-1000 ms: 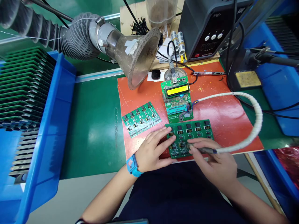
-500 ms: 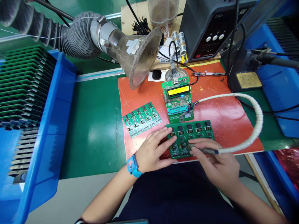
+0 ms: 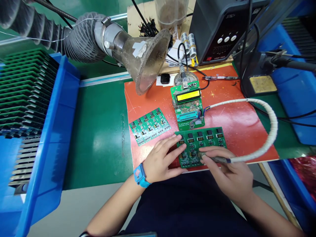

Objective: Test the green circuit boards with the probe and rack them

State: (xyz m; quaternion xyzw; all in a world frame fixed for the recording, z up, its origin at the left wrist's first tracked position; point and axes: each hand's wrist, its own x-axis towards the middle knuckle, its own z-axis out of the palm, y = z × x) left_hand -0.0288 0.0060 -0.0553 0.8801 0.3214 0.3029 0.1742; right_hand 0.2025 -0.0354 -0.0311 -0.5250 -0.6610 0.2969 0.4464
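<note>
A green circuit board (image 3: pixel 200 135) with a row of small digit displays lies on the red mat at the front edge. My left hand (image 3: pixel 161 158), a blue band at its wrist, rests with spread fingers on the board's left end. Pinched in my right hand (image 3: pixel 228 169) is a programming probe (image 3: pixel 217 159), its tip down on the board's lower middle; the exact contact is hidden by my fingers. A white wrapped cable (image 3: pixel 271 131) loops from the probe to a programmer board (image 3: pixel 190 124) with a lit yellow screen. Left of that lies a second circuit board (image 3: pixel 149 126).
A fume extractor hood (image 3: pixel 153 62) hangs over the mat's back left. On the left, a blue bin (image 3: pixel 70 74) holds stacked green boards. A soldering station (image 3: pixel 222 29) stands behind, with a pen (image 3: pixel 222 78) before it. Another blue bin (image 3: pixel 293 113) is at right.
</note>
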